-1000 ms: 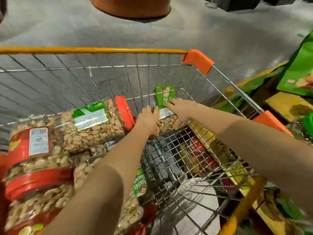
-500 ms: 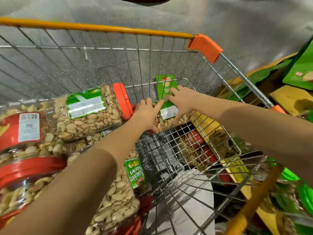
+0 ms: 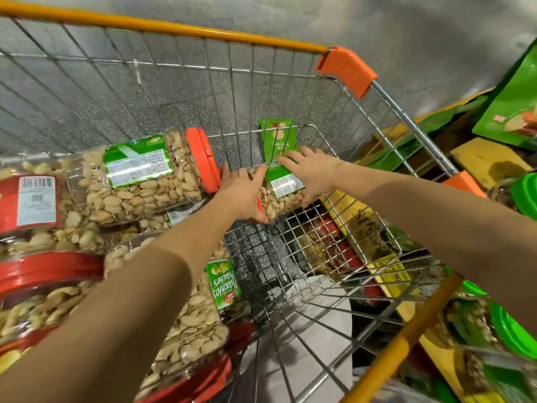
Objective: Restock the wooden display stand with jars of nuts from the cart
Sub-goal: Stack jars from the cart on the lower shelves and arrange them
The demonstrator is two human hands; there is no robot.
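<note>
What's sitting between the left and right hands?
In the head view, a green-labelled pistachio jar lies between them in the cart; the left hand holds its lid end, the right hand its side.

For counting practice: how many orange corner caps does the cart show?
2: a far cap at the cart's far right corner; a near cap on its right rim. Others may be out of frame.

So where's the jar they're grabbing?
In the head view, the pistachio jar sits at the far end of the cart, held between left hand and right hand.

Jars (image 3: 139,181) lie piled left in the cart (image 3: 174,26), the display stand (image 3: 488,161) to its right.
</note>
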